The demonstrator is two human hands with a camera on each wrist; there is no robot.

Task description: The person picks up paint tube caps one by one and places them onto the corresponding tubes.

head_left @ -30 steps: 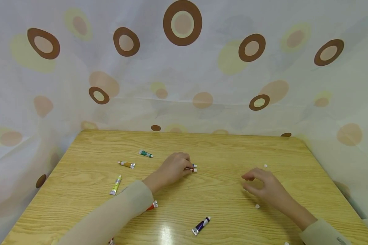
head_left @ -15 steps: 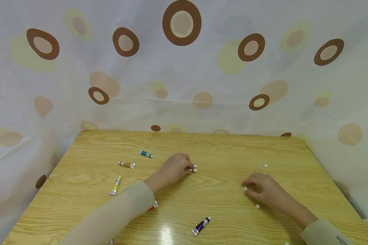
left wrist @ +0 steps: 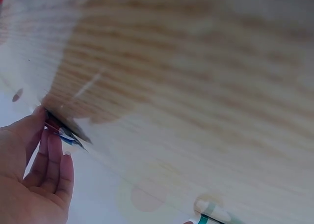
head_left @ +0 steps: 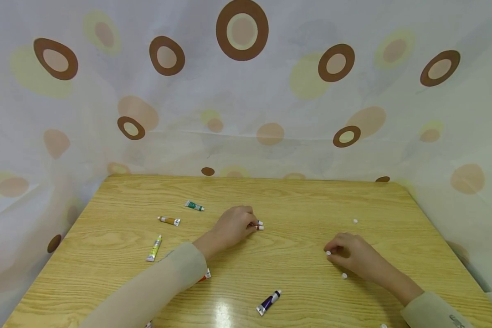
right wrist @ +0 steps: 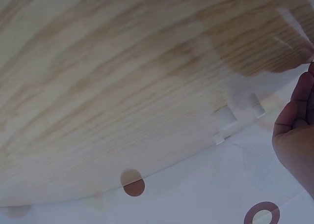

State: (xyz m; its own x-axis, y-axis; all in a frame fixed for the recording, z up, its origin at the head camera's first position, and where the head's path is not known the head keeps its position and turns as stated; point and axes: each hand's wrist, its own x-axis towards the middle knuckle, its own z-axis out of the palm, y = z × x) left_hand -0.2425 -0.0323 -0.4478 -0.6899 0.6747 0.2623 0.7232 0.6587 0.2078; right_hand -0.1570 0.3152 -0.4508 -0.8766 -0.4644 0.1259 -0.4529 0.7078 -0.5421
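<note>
My left hand (head_left: 233, 225) rests on the table's left-middle and grips two small paint tubes side by side, their white caps (head_left: 260, 225) poking out past the fingertips. In the left wrist view the thumb and fingers of that hand (left wrist: 41, 170) pinch the tubes (left wrist: 63, 131), one reddish and one blue. Over on the right, my right hand (head_left: 354, 253) pinches a small white piece (head_left: 328, 253) between thumb and forefinger, low at the tabletop. The right wrist view catches this hand (right wrist: 297, 135) at its edge, fingertips cut off.
Loose tubes lie at left: green (head_left: 194, 206), ochre (head_left: 169, 221), yellow (head_left: 154, 248). A red tube (head_left: 205, 275) is partly under the left sleeve; a purple tube (head_left: 269, 302) lies near the front. More white pieces sit around the right hand, one behind (head_left: 355, 221) and one in front (head_left: 344, 276).
My right hand has come down slightly and its thumb and forefinger have drawn together on the white piece. My left hand stays in place with the tubes.
</note>
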